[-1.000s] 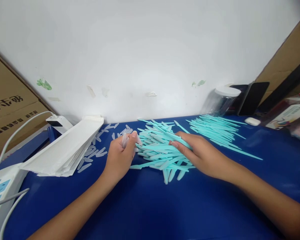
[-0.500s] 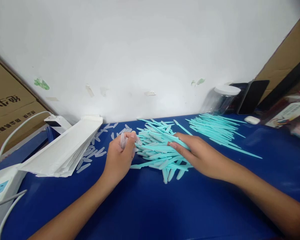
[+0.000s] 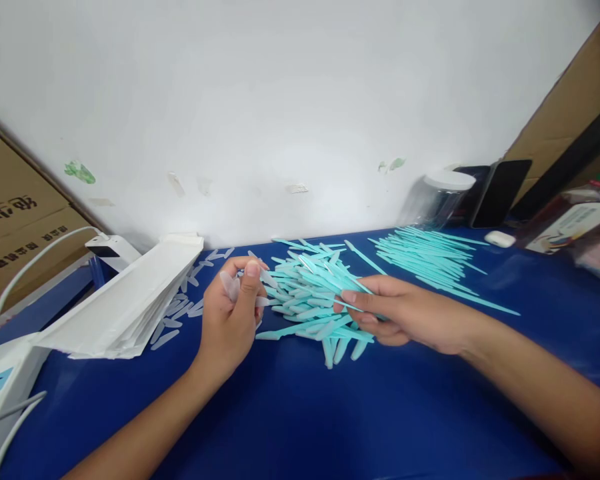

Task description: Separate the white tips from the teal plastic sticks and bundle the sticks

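My left hand (image 3: 229,330) is closed around several translucent plastic blade caps (image 3: 231,285), which poke out between the thumb and fingers. My right hand (image 3: 410,310) pinches a few turquoise eyebrow razors (image 3: 325,270) by their handles, their tips pointing left and fanned out. Both hands are at the near side of a heap of capped turquoise razors (image 3: 305,310), the right one over its right edge. The exact number of razors in the right hand cannot be made out against the heap.
Loose caps (image 3: 180,307) lie left of the heap, beside a stack of white paper sleeves (image 3: 125,293). More turquoise razors (image 3: 430,260) lie spread at the right. Farther right stand a clear jar (image 3: 437,200), a dark phone (image 3: 500,193) and a bottle (image 3: 575,217). A power strip (image 3: 5,380) sits left.
My right hand has turned and lifted slightly, and the razors in it now fan out at the tips. My left hand has moved a little left with the caps.
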A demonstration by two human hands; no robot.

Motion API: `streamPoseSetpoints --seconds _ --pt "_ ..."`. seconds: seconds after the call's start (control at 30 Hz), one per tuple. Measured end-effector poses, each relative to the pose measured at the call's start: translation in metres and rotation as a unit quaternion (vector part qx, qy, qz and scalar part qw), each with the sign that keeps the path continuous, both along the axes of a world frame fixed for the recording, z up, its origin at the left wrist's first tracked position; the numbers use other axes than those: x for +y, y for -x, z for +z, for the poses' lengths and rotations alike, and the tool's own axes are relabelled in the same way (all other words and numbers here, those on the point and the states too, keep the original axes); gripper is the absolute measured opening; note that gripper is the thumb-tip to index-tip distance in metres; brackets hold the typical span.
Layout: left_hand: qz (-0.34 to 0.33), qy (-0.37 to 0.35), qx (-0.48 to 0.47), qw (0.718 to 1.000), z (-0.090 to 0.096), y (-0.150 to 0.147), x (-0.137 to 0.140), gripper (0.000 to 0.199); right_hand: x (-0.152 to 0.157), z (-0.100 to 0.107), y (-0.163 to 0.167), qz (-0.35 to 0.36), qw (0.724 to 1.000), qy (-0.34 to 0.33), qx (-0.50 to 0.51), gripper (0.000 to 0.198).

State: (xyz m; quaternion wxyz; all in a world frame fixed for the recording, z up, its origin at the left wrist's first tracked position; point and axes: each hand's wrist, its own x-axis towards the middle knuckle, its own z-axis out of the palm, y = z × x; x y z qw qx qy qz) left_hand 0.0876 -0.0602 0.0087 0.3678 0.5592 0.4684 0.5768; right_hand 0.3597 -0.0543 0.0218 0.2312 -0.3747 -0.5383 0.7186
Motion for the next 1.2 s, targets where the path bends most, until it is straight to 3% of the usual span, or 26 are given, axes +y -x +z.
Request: streamPoseSetpoints --seconds 0.13,0.4,0.7,1.0,1.2 --pt "-0.006 -0.007 -0.028 1.000 0.005 -0.003 -0.003 0.035 -0.002 0.002 0.002 -0.002 0.998 0.055 0.029 0.042" --pt "-0.010 -0.024 -0.057 0.998 0.011 -0.012 -0.016 0.034 -0.011 0.002 0.010 0.028 0.995 0.084 0.052 0.036" --pt "-0.003 -0.030 -0.034 0.999 0.011 -0.014 -0.021 0.031 -0.014 0.005 0.011 0.014 0.993 0.098 0.068 0.034" --pt "-0.018 -0.066 0.035 0.997 -0.002 -0.005 -0.018 0.023 -0.012 0.011 0.006 0.019 0.990 0.122 0.072 0.034" --pt "-0.024 -0.169 0.193 0.966 -0.007 0.001 -0.021 0.017 -0.014 0.009 0.007 0.038 0.990 0.117 0.074 0.037"
